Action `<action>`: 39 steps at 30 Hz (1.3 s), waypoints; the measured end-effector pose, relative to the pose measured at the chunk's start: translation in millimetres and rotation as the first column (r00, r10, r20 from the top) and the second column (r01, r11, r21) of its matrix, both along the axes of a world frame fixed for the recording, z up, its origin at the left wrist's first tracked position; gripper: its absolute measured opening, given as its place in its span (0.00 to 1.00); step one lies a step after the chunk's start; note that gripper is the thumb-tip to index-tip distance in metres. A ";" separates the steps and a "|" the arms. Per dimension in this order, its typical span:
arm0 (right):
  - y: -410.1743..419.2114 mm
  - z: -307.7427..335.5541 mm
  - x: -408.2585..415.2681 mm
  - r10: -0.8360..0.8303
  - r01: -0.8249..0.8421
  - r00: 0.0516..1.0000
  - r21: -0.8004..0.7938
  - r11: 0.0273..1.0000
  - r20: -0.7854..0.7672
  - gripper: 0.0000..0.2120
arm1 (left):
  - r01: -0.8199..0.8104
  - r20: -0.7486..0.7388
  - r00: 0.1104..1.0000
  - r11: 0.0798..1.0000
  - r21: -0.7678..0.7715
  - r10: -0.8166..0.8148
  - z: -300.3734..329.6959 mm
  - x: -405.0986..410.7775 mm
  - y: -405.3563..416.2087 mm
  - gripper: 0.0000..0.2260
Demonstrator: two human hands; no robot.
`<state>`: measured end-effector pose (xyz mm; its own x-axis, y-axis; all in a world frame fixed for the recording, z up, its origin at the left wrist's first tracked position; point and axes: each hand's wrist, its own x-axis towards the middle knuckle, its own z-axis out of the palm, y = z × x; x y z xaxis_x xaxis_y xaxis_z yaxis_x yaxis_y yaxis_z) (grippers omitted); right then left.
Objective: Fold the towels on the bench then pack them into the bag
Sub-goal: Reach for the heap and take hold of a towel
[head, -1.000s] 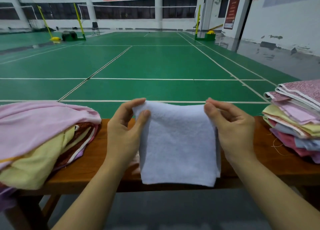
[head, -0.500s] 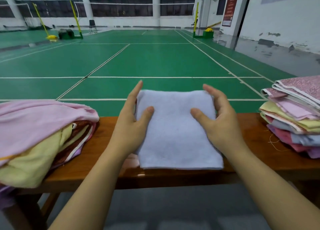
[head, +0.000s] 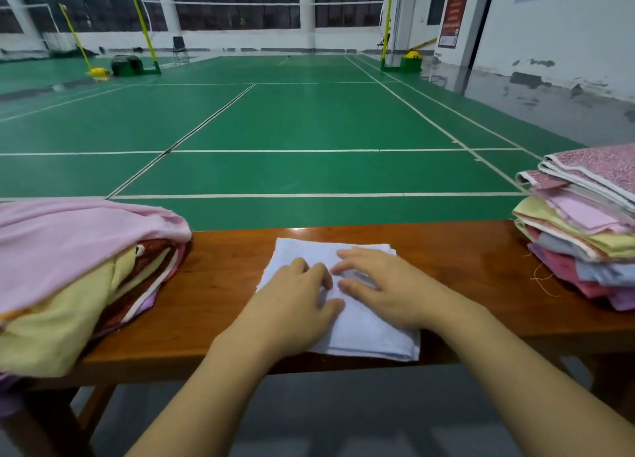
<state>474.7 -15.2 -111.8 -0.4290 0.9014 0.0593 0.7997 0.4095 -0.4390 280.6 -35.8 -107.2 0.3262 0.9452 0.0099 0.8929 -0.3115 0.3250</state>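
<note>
wooden bench point(head: 220, 284) carries a folded white towel point(head: 364, 333) (centre), towel piles point(head: 68, 267) either end.

single head-worn wide-angle view, looking forward and down, bench point(head: 220, 284) close across the bottom, green court point(head: 309, 120) stretching ahead, far wall at top

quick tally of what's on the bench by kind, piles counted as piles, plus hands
Folded white towel: 1
Loose heap of towels, pink on top: 1
Folded stack of towels: 1
Hands on the white towel, left hand and right hand: 2
Total: 5
The number of towels inside each pile cannot be told.
</note>
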 end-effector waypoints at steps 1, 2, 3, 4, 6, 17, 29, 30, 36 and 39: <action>0.6 -2.6 -2.1 -0.014 0.017 0.997 -0.039 0.999 0.075 0.19 | 0.013 -0.062 0.998 1.000 0.017 -0.012 -4.3 0.7 1.0 0.17; 1.6 -3.8 -3.4 -0.053 0.059 0.989 -0.036 0.998 0.136 0.20 | 0.019 -0.112 0.994 0.999 0.047 -0.014 -7.4 0.9 3.1 0.18; 1.7 -3.1 -4.5 -0.106 0.111 0.975 -0.013 0.994 0.194 0.22 | 0.016 -0.140 0.990 0.997 0.071 -0.006 -9.1 0.9 5.6 0.18; 0.7 0.3 -6.4 -0.162 0.162 0.951 0.020 0.987 0.263 0.23 | -0.002 -0.149 0.989 0.996 0.084 0.015 -10.1 1.0 8.3 0.19; -4.2 9.6 -11.3 -0.250 0.246 0.886 0.063 0.967 0.390 0.24 | -0.097 -0.137 0.984 0.989 0.109 0.111 -10.3 0.4 13.6 0.21; -0.2 8.5 4.7 -0.637 0.652 0.741 -0.002 0.758 0.212 0.26 | -0.469 -0.060 0.882 0.882 -0.040 0.467 -12.4 8.2 26.2 0.41; 6.7 -5.7 13.9 -0.577 0.588 0.761 -0.058 0.806 -0.296 0.10 | -0.300 0.729 0.573 0.924 -0.238 0.374 -8.7 26.6 32.7 0.22; 8.0 -6.6 16.9 -0.580 0.596 0.745 -0.060 0.801 -0.329 0.11 | -0.296 0.745 0.547 0.921 -0.254 0.381 -8.2 26.6 33.4 0.24; 10.2 -5.6 38.5 -0.556 0.611 0.719 -0.003 0.792 -0.416 0.07 | -0.267 0.739 0.611 0.953 -0.145 0.283 -9.7 39.5 36.4 0.23; 3.9 -2.0 52.3 -0.549 0.600 0.739 0.011 0.800 -0.389 0.07 | -0.198 0.700 0.684 0.976 -0.089 0.203 -11.2 55.7 37.7 0.12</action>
